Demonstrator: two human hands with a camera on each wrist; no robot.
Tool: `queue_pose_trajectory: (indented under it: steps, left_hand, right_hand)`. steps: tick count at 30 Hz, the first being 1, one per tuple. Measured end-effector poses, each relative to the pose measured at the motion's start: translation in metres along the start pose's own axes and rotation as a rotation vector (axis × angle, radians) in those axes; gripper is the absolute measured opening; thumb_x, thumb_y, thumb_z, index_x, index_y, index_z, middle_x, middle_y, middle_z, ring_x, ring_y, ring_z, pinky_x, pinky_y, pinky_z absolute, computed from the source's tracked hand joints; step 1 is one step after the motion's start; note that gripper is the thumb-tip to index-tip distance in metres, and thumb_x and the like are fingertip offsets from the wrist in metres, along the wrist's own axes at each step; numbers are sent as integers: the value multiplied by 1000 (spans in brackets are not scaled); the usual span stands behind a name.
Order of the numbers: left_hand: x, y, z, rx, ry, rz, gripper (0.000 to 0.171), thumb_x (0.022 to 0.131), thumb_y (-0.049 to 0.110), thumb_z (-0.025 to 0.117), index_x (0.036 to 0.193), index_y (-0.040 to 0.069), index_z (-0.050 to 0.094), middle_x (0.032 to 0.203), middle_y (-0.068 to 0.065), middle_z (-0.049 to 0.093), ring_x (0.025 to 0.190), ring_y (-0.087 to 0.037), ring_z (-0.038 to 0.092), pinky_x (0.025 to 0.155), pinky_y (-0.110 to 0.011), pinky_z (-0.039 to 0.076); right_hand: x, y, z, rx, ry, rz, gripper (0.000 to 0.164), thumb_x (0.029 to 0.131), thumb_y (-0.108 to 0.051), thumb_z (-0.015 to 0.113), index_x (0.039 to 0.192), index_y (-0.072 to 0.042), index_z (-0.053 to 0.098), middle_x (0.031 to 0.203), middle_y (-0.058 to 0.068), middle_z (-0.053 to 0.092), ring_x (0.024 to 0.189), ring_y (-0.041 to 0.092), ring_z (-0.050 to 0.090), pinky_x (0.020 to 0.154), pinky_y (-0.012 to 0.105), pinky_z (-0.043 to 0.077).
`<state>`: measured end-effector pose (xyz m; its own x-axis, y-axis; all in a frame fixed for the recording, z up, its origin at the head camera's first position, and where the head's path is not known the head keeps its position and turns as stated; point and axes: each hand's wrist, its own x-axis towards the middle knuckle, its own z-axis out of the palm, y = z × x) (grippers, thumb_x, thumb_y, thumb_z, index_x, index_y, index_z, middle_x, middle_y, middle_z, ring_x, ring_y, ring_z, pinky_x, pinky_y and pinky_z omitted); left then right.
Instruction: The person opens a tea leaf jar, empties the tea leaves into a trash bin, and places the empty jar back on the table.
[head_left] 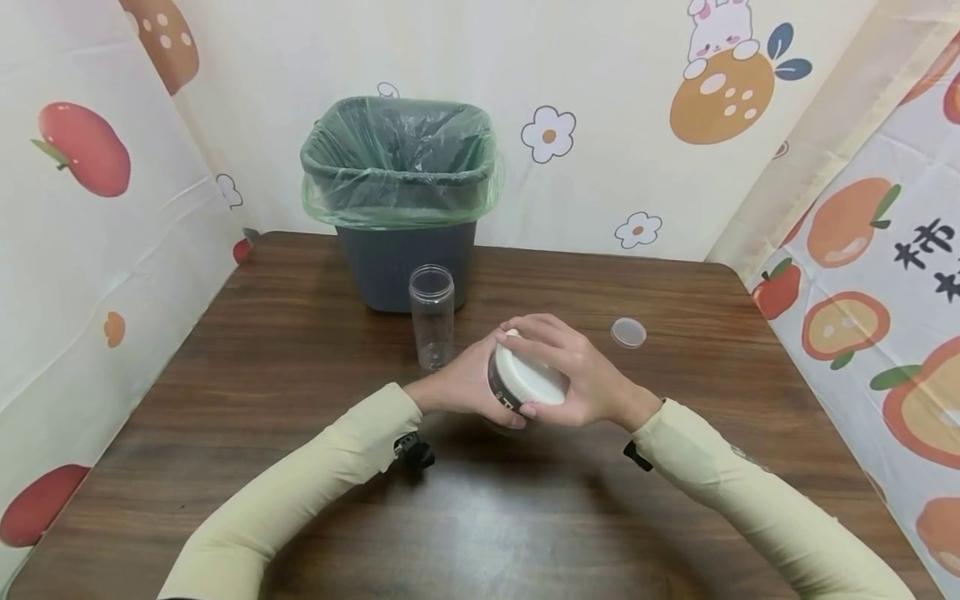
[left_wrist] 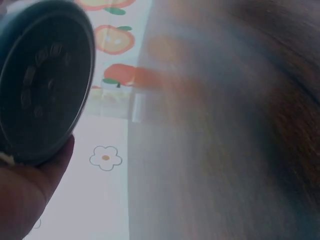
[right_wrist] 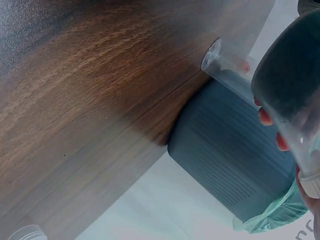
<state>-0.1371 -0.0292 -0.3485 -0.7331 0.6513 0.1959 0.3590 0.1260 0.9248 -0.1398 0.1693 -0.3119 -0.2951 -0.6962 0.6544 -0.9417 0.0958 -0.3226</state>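
A jar [head_left: 498, 385] with a dark lettered label and a white screw lid [head_left: 536, 377] is held over the table between both hands. My left hand [head_left: 468, 383] grips its body from the left. From the right, my right hand [head_left: 585, 367] curls its fingers and thumb round the lid. The left wrist view shows the jar's dark round base [left_wrist: 47, 90] with raised marks. In the right wrist view, the jar's dark lower part [right_wrist: 292, 75] shows, with fingertips behind it. An unlidded clear plastic jar [head_left: 432, 321] stands upright just beyond the left hand.
Behind the clear jar stands a dark grey bin [head_left: 405, 258] with a green bag [head_left: 401, 200] over its rim. A clear round lid [head_left: 628, 333] lies on the wooden table [head_left: 360, 517] to the right. Patterned cloth [head_left: 600, 75] hangs along the back and sides.
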Motion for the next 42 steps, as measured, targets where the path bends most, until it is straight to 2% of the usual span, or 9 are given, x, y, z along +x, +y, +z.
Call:
queue_pose_trajectory:
  steps: [8,11,13,15,17,22,26,33,42]
  left_hand:
    - [-1,2,-11,-121,-199,23,78,57,13,86,124,3,47,111,-5,60,101,-17,56,93,-32,43]
    - [-4,2,-12,-105,-207,5,83,57,13,86,128,6,45,114,-5,58,103,-17,55,93,-33,43]
    - [-7,4,-11,-34,-161,-13,89,56,16,88,131,8,42,116,-3,56,104,-16,54,93,-32,44]
    - [-9,7,-9,73,-88,-41,96,53,22,90,134,10,39,115,-1,55,102,-14,55,91,-31,45]
    - [-10,10,-7,189,-7,-78,100,51,28,91,134,11,38,114,1,56,100,-12,55,88,-30,46]
    - [-14,18,-3,396,136,-163,102,48,39,91,130,9,40,111,0,56,95,-12,56,81,-30,48]
    - [-18,21,1,458,165,-183,101,49,40,91,130,6,40,111,-1,56,93,-14,56,79,-29,49]
    - [-22,25,1,491,180,-181,102,47,41,92,129,8,41,109,0,56,92,-13,55,79,-29,48]
    - [-25,22,-2,489,155,-179,103,46,40,91,130,9,41,108,-1,56,92,-13,55,79,-30,48]
  right_hand:
    - [6,-5,1,86,-38,-95,64,84,-46,60,132,-3,53,127,19,54,116,34,50,90,42,45]
    - [5,-5,-1,84,-105,-107,68,84,-49,59,135,-4,49,134,20,48,123,36,45,99,45,38]
    - [4,-7,-5,43,-157,-75,76,85,-57,55,138,-3,44,141,21,41,130,39,38,104,51,31]
    - [3,-10,-11,-29,-199,22,83,86,-65,47,142,-4,37,149,20,31,135,39,30,107,55,26]
    - [2,-16,-17,-106,-232,194,87,87,-70,40,147,-8,30,153,18,24,137,37,28,106,56,26]
    - [6,-31,-22,-181,-356,705,78,90,-66,41,153,-25,18,142,12,42,117,29,52,89,48,45]
    - [10,-36,-17,-211,-440,859,81,88,-68,45,151,-24,21,124,11,53,90,24,61,74,40,49]
    - [10,-32,-14,-158,-435,809,87,79,-69,59,147,-25,26,115,4,50,81,18,57,67,31,48]
    - [1,-22,-18,-69,-415,505,86,71,-50,77,143,-29,34,130,-7,41,99,10,53,77,28,49]
